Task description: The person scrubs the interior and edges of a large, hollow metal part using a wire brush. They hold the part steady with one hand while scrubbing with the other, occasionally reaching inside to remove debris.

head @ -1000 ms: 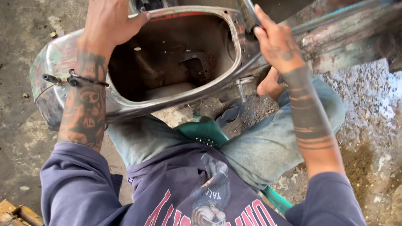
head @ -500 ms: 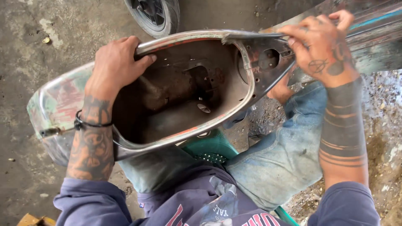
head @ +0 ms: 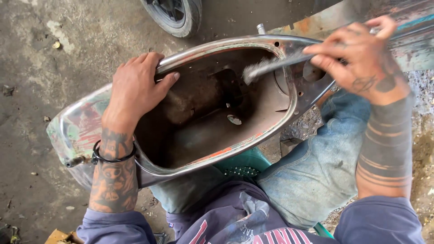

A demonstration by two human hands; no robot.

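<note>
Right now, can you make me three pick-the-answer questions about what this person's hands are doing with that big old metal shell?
1. Where is the left hand?
A. On the far rim of the metal shell
B. On the wheel
C. Flat on the ground

2. What colour is the stool under the person?
A. Yellow
B. Green
C. White

3. What is the right hand doing?
A. Hanging open and empty
B. Resting on the knee
C. Holding a brush

Answers:
1. A, the fingers curl over the shell's far edge.
2. B, a green seat shows between the jeans.
3. C, the fingers are closed on a thin handle whose blurred bristles reach into the shell's opening.
</note>
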